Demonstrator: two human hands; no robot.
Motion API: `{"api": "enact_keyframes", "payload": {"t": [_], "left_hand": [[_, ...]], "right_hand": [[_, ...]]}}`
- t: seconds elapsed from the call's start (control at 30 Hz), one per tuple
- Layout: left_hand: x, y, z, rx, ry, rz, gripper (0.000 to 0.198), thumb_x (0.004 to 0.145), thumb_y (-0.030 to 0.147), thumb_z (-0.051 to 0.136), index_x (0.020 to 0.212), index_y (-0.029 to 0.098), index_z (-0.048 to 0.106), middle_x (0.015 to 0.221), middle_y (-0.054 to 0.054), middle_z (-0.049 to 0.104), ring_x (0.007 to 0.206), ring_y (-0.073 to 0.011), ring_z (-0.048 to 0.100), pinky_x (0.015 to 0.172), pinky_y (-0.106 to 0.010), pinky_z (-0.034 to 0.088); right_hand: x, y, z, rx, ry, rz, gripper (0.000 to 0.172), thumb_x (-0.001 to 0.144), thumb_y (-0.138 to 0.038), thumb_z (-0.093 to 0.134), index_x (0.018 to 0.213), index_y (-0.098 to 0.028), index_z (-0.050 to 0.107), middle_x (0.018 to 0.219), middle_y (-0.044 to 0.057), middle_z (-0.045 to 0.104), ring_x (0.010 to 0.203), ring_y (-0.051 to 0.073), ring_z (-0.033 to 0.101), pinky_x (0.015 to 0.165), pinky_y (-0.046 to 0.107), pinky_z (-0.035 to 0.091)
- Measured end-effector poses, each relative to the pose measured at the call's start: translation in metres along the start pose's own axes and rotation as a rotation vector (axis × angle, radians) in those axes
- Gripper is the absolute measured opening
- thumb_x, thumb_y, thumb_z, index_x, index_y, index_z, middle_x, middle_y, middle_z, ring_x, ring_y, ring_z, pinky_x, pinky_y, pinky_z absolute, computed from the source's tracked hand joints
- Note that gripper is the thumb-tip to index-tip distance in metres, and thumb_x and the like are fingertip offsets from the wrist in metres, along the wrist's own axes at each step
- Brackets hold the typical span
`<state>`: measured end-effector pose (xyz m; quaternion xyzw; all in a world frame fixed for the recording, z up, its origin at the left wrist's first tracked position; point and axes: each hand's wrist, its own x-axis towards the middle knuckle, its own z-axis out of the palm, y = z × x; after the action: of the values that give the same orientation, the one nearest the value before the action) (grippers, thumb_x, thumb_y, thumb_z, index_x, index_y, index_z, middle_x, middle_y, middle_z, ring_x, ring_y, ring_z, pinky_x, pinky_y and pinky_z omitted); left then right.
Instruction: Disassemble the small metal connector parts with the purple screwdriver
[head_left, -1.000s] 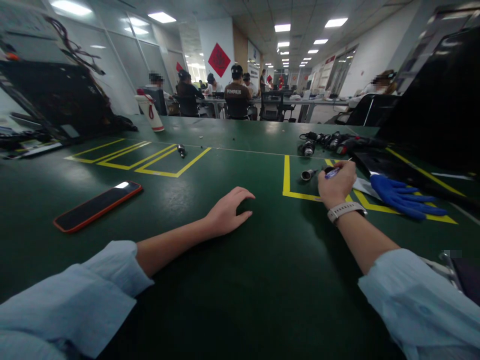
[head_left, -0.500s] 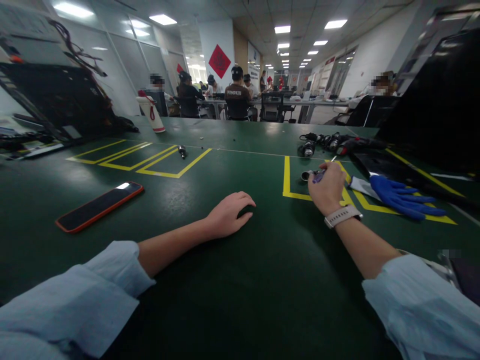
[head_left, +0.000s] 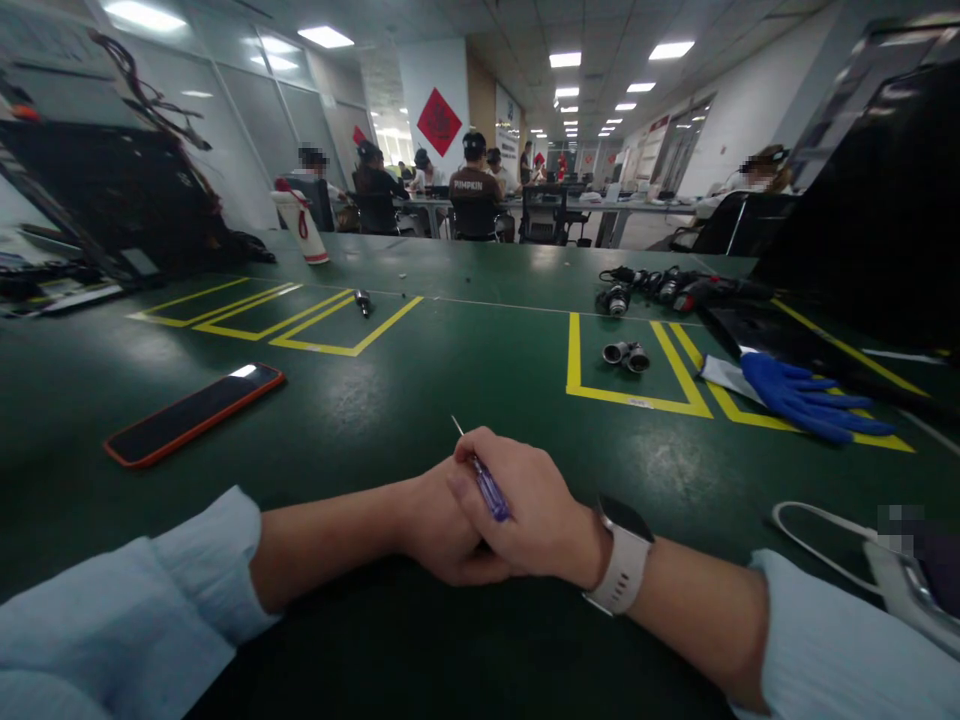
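My right hand (head_left: 525,510) is closed around a small screwdriver (head_left: 484,482) with a translucent purple handle; its thin metal tip points up and away. This hand lies on top of my left hand (head_left: 435,530), which rests on the green table (head_left: 465,370) near the front edge with its fingers covered. A white watch sits on my right wrist. Two small metal cylinder parts (head_left: 626,354) lie inside a yellow-taped box (head_left: 574,350) farther out to the right.
A red-cased phone (head_left: 196,411) lies at the left. A blue glove (head_left: 806,396) and a heap of dark connectors (head_left: 660,283) sit at the right, a white bottle (head_left: 301,226) at the back left. Black panels stand at both sides. People sit at distant tables.
My right hand has pulled back from the yellow box with the screwdriver and settled on my left hand. The left hand drew slightly nearer. The second metal part now lies in the box.
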<state>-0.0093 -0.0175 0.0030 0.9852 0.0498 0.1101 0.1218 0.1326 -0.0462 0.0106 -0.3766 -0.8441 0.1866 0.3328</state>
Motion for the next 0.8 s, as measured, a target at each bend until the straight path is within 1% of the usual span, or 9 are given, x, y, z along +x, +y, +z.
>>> {"api": "enact_keyframes", "payload": {"t": [0.13, 0.2, 0.3, 0.43, 0.53, 0.63, 0.7, 0.77, 0.8], "left_hand": [[0.003, 0.008, -0.004, -0.001, -0.040, -0.094, 0.009, 0.082, 0.021, 0.054, 0.087, 0.014, 0.058, 0.083, -0.007, 0.068, 0.077, -0.0177, 0.062, 0.070, -0.028, 0.049], [0.004, 0.010, -0.004, -0.022, -0.084, -0.156, 0.006, 0.081, 0.019, 0.054, 0.086, 0.015, 0.057, 0.085, -0.006, 0.067, 0.078, -0.0169, 0.062, 0.070, -0.027, 0.049], [0.004, 0.013, -0.002, -0.044, -0.124, -0.195, 0.002, 0.080, 0.015, 0.054, 0.082, 0.016, 0.055, 0.085, -0.005, 0.066, 0.078, -0.0166, 0.061, 0.070, -0.026, 0.049], [0.003, 0.013, -0.002, -0.093, -0.111, -0.213, 0.001, 0.081, 0.015, 0.054, 0.079, 0.015, 0.053, 0.079, -0.004, 0.064, 0.073, -0.0157, 0.059, 0.068, -0.026, 0.050], [0.003, 0.012, 0.000, -0.104, -0.089, -0.202, 0.003, 0.082, 0.015, 0.052, 0.080, 0.015, 0.054, 0.076, -0.004, 0.063, 0.072, -0.0158, 0.059, 0.071, -0.029, 0.050], [0.006, 0.009, 0.002, -0.055, -0.029, -0.209, 0.010, 0.084, 0.017, 0.049, 0.087, 0.013, 0.057, 0.085, -0.008, 0.066, 0.080, -0.0186, 0.061, 0.076, -0.032, 0.051], [0.008, 0.007, 0.003, 0.001, 0.051, -0.267, 0.015, 0.084, 0.017, 0.047, 0.093, 0.011, 0.059, 0.090, -0.011, 0.066, 0.085, -0.0208, 0.062, 0.077, -0.034, 0.052], [0.009, 0.006, 0.002, 0.070, 0.161, -0.313, 0.020, 0.085, 0.017, 0.047, 0.098, 0.009, 0.060, 0.096, -0.013, 0.067, 0.093, -0.0233, 0.063, 0.083, -0.038, 0.051], [0.009, 0.006, 0.001, 0.104, 0.201, -0.316, 0.023, 0.085, 0.017, 0.047, 0.102, 0.009, 0.060, 0.104, -0.015, 0.065, 0.102, -0.0252, 0.061, 0.088, -0.040, 0.050]], "right_hand": [[0.000, 0.006, -0.001, -0.085, -0.065, 0.024, 0.019, 0.090, -0.034, 0.040, 0.091, -0.018, 0.050, 0.076, 0.004, 0.062, 0.064, 0.017, 0.057, 0.058, 0.031, 0.041], [0.000, 0.008, 0.000, -0.116, -0.088, 0.007, 0.018, 0.090, -0.033, 0.039, 0.089, -0.018, 0.050, 0.073, 0.004, 0.062, 0.062, 0.017, 0.057, 0.057, 0.030, 0.039], [0.000, 0.007, 0.000, -0.141, -0.101, -0.022, 0.020, 0.091, -0.034, 0.036, 0.090, -0.019, 0.049, 0.072, 0.003, 0.062, 0.061, 0.016, 0.056, 0.056, 0.029, 0.038], [0.000, 0.009, -0.002, -0.165, -0.118, -0.051, 0.022, 0.090, -0.033, 0.035, 0.090, -0.018, 0.050, 0.072, 0.004, 0.063, 0.059, 0.016, 0.056, 0.054, 0.029, 0.037], [0.003, 0.012, -0.003, -0.182, -0.141, -0.089, 0.024, 0.090, -0.034, 0.034, 0.089, -0.017, 0.051, 0.072, 0.004, 0.063, 0.059, 0.016, 0.056, 0.053, 0.028, 0.037], [0.009, 0.015, -0.004, -0.190, -0.136, -0.143, 0.028, 0.090, -0.035, 0.032, 0.089, -0.016, 0.053, 0.070, 0.005, 0.063, 0.059, 0.016, 0.056, 0.054, 0.029, 0.038], [0.015, 0.019, -0.008, -0.188, -0.103, -0.211, 0.027, 0.090, -0.034, 0.033, 0.088, -0.016, 0.053, 0.071, 0.005, 0.063, 0.060, 0.017, 0.057, 0.056, 0.028, 0.040], [0.022, 0.027, -0.016, -0.216, -0.006, -0.253, 0.023, 0.089, -0.032, 0.036, 0.087, -0.017, 0.054, 0.074, 0.005, 0.064, 0.065, 0.017, 0.059, 0.060, 0.028, 0.043], [0.026, 0.033, -0.022, -0.256, 0.088, -0.230, 0.021, 0.089, -0.029, 0.037, 0.087, -0.017, 0.055, 0.076, 0.005, 0.064, 0.067, 0.017, 0.059, 0.062, 0.028, 0.044]]}}
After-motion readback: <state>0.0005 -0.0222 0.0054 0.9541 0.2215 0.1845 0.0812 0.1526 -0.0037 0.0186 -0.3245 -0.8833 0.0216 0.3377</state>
